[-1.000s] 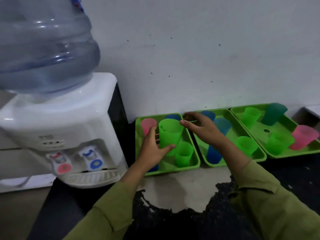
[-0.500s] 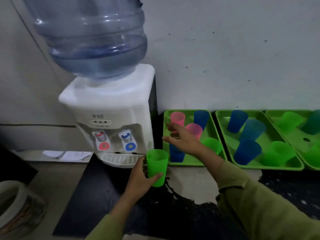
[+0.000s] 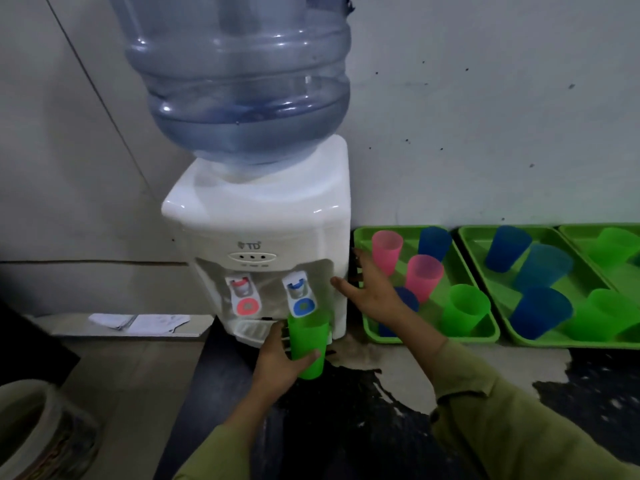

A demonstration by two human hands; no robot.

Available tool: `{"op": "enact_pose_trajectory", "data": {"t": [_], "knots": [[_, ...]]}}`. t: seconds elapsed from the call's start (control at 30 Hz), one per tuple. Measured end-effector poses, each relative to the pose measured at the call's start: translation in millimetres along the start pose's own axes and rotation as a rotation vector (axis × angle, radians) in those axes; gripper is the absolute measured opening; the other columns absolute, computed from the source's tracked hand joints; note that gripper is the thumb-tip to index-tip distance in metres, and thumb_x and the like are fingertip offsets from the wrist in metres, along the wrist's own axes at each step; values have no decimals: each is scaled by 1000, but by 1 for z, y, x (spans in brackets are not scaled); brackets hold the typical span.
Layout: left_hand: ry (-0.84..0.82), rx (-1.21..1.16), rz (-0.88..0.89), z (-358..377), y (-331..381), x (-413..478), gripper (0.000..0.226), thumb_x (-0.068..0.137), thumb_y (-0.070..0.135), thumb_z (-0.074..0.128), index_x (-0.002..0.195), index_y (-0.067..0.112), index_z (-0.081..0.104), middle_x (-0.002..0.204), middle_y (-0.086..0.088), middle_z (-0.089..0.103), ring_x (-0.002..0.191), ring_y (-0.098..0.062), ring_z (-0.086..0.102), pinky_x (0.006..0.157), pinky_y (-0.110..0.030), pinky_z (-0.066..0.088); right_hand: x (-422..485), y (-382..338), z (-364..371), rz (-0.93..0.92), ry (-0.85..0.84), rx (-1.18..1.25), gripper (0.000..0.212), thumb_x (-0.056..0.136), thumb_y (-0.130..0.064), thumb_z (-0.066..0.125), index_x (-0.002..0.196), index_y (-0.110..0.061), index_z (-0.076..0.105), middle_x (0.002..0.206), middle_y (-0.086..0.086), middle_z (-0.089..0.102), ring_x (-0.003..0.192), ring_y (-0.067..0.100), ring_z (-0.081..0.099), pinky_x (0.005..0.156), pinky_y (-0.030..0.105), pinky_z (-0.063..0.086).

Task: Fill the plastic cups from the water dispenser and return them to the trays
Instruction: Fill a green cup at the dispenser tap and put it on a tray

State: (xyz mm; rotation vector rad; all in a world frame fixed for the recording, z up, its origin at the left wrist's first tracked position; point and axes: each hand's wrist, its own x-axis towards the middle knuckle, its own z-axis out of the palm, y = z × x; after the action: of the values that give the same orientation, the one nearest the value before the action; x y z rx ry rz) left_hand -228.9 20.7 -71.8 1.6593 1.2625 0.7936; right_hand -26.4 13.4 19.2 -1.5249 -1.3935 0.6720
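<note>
The green plastic cup (image 3: 306, 344) has moved up beneath the blue tap (image 3: 300, 297); the left hand (image 3: 277, 363) grips it, the right hand (image 3: 374, 292) spreads its fingers wide.

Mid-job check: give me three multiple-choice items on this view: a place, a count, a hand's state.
1. The green cup in the left hand is: A below the blue tap; B below the red tap; C in a tray.
2. Pink cups in the tray beside the dispenser: A one; B two; C four.
3. The right hand is: A open, empty; B holding a pink cup; C pressing a tap.
Key: 1 A, rim under the blue tap; 2 B, two show; 3 A, fingers spread.
</note>
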Motion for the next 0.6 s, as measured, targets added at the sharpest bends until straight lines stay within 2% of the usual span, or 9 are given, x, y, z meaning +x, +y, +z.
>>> {"op": "enact_pose_trajectory", "data": {"t": [0.1, 0.2, 0.3, 0.37, 0.43, 0.5, 0.6], "knots": [[-32, -65, 15, -9, -1, 13, 66, 64, 23, 85, 114, 30, 43, 105, 15, 56, 95, -1, 57, 68, -8, 48, 0, 1, 10, -10, 90, -19, 54, 85, -28, 66, 131, -19, 40, 120, -7, 50, 107, 4, 47, 87, 21, 41], [-66, -103, 27, -14, -1, 26, 67, 64, 16, 85, 114, 28, 43, 106, 13, 57, 96, 2, 56, 68, -9, 49, -3, 3, 18, -9, 181, -57, 49, 83, -27, 68, 124, -16, 44, 115, -5, 53, 102, 7, 50, 82, 20, 40], [-93, -102, 59, -17, -3, 38, 70, 62, 12, 85, 115, 25, 42, 107, 11, 57, 96, 1, 57, 69, -7, 48, -14, 5, 29, 2, 345, -168, 37, 81, -29, 70, 103, -14, 45, 97, 5, 54, 86, 17, 52, 72, 27, 43], [-112, -104, 71, -18, -6, 43, 72, 61, 12, 86, 117, 22, 42, 110, 7, 58, 98, -4, 58, 74, -11, 49, -22, 6, 37, -34, 414, -230, 27, 81, -23, 69, 92, -15, 46, 85, 4, 53, 74, 16, 50, 64, 24, 40], [-126, -112, 79, -18, -9, 46, 73, 59, 11, 86, 117, 19, 42, 113, 1, 60, 100, -11, 60, 82, -23, 53, -28, 5, 43, -57, 349, -275, 14, 82, -17, 66, 89, -13, 54, 81, 4, 60, 70, 15, 54, 61, 25, 42], [-144, -115, 82, -18, -12, 49, 70, 60, 8, 85, 115, 18, 42, 114, -5, 60, 102, -17, 61, 86, -33, 53, -31, 4, 50, -33, 193, -340, 17, 84, -19, 63, 100, -12, 62, 83, 6, 66, 71, 17, 58, 62, 29, 45], [-189, -127, 76, -17, -14, 51, 68, 62, 4, 82, 112, 24, 42, 113, -3, 60, 101, -14, 61, 79, -20, 53, -26, 2, 61, 46, 42, -448, 33, 89, -30, 59, 119, -16, 58, 79, 10, 66, 70, 22, 60, 58, 26, 39]]}}
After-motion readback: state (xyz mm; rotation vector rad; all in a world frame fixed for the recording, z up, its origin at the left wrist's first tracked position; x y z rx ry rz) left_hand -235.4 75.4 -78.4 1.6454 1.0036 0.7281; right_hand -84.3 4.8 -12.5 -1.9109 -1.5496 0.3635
